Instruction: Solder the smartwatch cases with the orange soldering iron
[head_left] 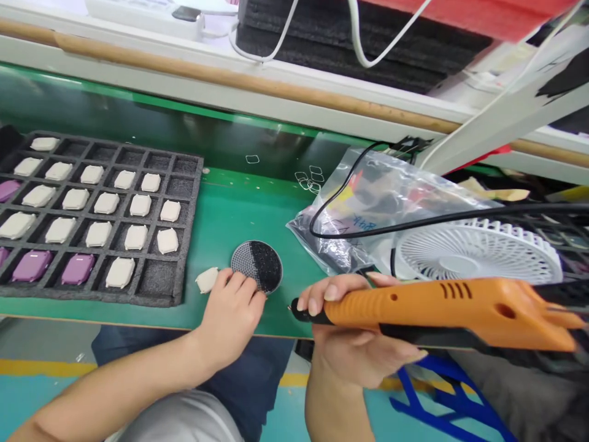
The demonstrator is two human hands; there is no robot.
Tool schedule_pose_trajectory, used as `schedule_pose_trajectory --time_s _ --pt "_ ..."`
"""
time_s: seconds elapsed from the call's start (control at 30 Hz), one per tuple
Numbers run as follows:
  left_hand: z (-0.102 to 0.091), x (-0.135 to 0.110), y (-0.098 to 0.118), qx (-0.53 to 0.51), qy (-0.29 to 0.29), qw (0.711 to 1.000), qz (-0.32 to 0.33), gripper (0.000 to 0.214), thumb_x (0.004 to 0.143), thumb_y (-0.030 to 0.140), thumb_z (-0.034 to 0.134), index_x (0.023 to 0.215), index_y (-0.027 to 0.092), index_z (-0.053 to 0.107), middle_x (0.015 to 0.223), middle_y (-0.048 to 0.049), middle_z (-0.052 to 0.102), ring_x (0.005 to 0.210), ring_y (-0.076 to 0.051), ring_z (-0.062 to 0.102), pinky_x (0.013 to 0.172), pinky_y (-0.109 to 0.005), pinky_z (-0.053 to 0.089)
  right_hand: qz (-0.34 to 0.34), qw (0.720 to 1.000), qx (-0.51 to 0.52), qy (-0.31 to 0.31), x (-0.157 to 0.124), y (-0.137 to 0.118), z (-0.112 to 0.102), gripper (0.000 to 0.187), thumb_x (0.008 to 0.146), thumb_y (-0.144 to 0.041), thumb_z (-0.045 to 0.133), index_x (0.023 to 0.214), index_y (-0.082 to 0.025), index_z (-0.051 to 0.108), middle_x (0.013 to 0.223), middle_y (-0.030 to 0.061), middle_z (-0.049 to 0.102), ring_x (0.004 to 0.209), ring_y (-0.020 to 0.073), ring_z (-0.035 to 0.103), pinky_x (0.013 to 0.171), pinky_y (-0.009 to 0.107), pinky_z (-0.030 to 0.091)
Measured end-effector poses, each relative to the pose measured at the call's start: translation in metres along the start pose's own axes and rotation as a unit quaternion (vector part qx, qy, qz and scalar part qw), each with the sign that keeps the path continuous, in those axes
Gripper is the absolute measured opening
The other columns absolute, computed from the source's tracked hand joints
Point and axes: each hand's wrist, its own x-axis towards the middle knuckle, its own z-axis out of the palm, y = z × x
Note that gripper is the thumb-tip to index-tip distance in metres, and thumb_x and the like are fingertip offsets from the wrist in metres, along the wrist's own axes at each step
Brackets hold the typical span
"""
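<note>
My right hand (343,344) is wrapped around an orange and black electric screwdriver (414,310), its bit pointing left over the green tabletop's front edge. My left hand (232,313) is closed at the near-left rim of a round perforated dish (243,261). Its curled fingers hide their tips, so whatever is pinched there cannot be seen. Small black pieces (267,267) cover the dish's right half. Just left of that hand lies a cream watch-case-like part (207,280). A gray foam tray (181,270) further left carries rows of cream parts (135,237) and several purple ones (78,267).
A clear plastic bag (340,239) and a white fan (478,255) occupy the right side, crossed by a black cable (437,222). Thin ring-shaped pieces (310,180) lie toward the back. White cables (363,49) hang from the shelf. A blue frame (442,399) stands below right.
</note>
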Motion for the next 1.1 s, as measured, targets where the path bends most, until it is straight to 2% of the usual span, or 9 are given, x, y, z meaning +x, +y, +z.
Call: schedule_pose_trajectory --time_s 0.17,0.27,0.33,0.43,0.57,0.73,0.83,1.0,1.1 --pt "-0.013 -0.009 0.016 -0.031 0.013 0.999 -0.019 0.023 0.114 0.022 0.054 0.119 0.019 0.076 0.107 -0.0073 0.075 0.102 -0.023 0.066 0.096 -0.046 0.048 -0.004 1.0 -0.001 0.008 0.006 0.004 0.022 0.052 0.084 -0.074 0.078 0.119 -0.04 0.062 0.078 -0.0076 0.061 0.058 0.0147 0.057 0.054 0.035 0.054" --pt "-0.035 -0.024 0.001 -0.016 0.042 0.997 -0.065 0.015 0.109 0.019 0.062 0.114 0.019 0.076 0.129 -0.0125 0.074 0.122 -0.029 0.066 0.109 -0.053 0.044 -0.009 1.0 0.004 0.003 0.004 0.012 0.027 0.05 0.085 -0.074 0.077 0.118 -0.039 0.063 0.079 -0.0071 0.061 0.058 0.0152 0.058 0.053 0.034 0.054" --pt "-0.049 -0.035 -0.014 0.035 0.033 0.993 -0.112 0.017 0.106 0.021 0.065 0.119 0.019 0.076 0.14 -0.018 0.07 0.132 -0.036 0.064 0.115 -0.06 0.041 -0.013 1.0 0.003 -0.007 0.002 0.018 0.028 0.048 0.084 -0.074 0.078 0.114 -0.037 0.066 0.08 -0.006 0.063 0.06 0.0166 0.061 0.053 0.036 0.056" --pt "-0.056 -0.048 -0.03 0.065 -0.002 0.992 -0.107 0.032 0.106 0.014 0.058 0.133 0.017 0.075 0.137 -0.0203 0.071 0.126 -0.037 0.068 0.118 -0.066 0.039 -0.027 1.0 -0.002 -0.014 -0.001 0.024 0.028 0.048 0.086 -0.073 0.076 0.113 -0.034 0.07 0.083 -0.0049 0.064 0.061 0.0165 0.062 0.053 0.036 0.057" --pt "-0.046 -0.057 -0.031 -0.021 0.003 0.999 -0.039 0.044 0.1 0.0 0.048 0.13 0.017 0.076 0.127 -0.0147 0.076 0.115 -0.029 0.071 0.121 -0.063 0.038 -0.017 0.999 -0.016 -0.033 -0.004 0.024 0.022 0.049 0.089 -0.074 0.071 0.116 -0.033 0.072 0.082 -0.0047 0.064 0.06 0.0156 0.061 0.054 0.036 0.055" --pt "-0.029 -0.054 -0.024 -0.095 0.009 0.995 -0.026 0.032 0.103 0.011 0.057 0.127 0.019 0.077 0.128 -0.0139 0.076 0.118 -0.03 0.069 0.119 -0.062 0.041 0.001 0.997 -0.033 -0.065 -0.006 0.024 0.015 0.051 0.091 -0.075 0.066 0.12 -0.033 0.071 0.084 -0.0027 0.065 0.064 0.018 0.062 0.055 0.039 0.056" --pt "-0.021 -0.054 -0.024 -0.101 0.027 0.994 -0.032 0.02 0.104 0.021 0.068 0.121 0.022 0.079 0.132 -0.011 0.077 0.119 -0.029 0.069 0.119 -0.059 0.043 0.004 0.999 -0.043 -0.031 -0.01 0.026 0.018 0.052 0.092 -0.075 0.064 0.121 -0.031 0.069 0.085 -0.002 0.063 0.065 0.0177 0.06 0.056 0.039 0.053" --pt "-0.015 -0.06 -0.025 -0.103 0.056 0.993 -0.024 0.021 0.102 0.015 0.068 0.119 0.02 0.08 0.132 -0.0097 0.079 0.12 -0.028 0.07 0.12 -0.057 0.043 0.006 0.999 -0.045 0.013 -0.013 0.027 0.027 0.07 0.103 -0.082 0.025 0.119 -0.029 0.068 0.082 -0.0011 0.061 0.064 0.0167 0.058 0.056 0.038 0.051" --pt "-0.014 -0.061 -0.024 -0.102 0.058 0.993 -0.023 0.021 0.102 0.017 0.07 0.12 0.02 0.081 0.133 -0.0094 0.079 0.119 -0.028 0.071 0.121 -0.057 0.044 0.005 0.999 -0.043 0.016 -0.013 0.027 0.026 0.074 0.101 -0.085 0.025 0.12 -0.028 0.07 0.082 -0.0006 0.061 0.064 0.0166 0.058 0.055 0.037 0.05"
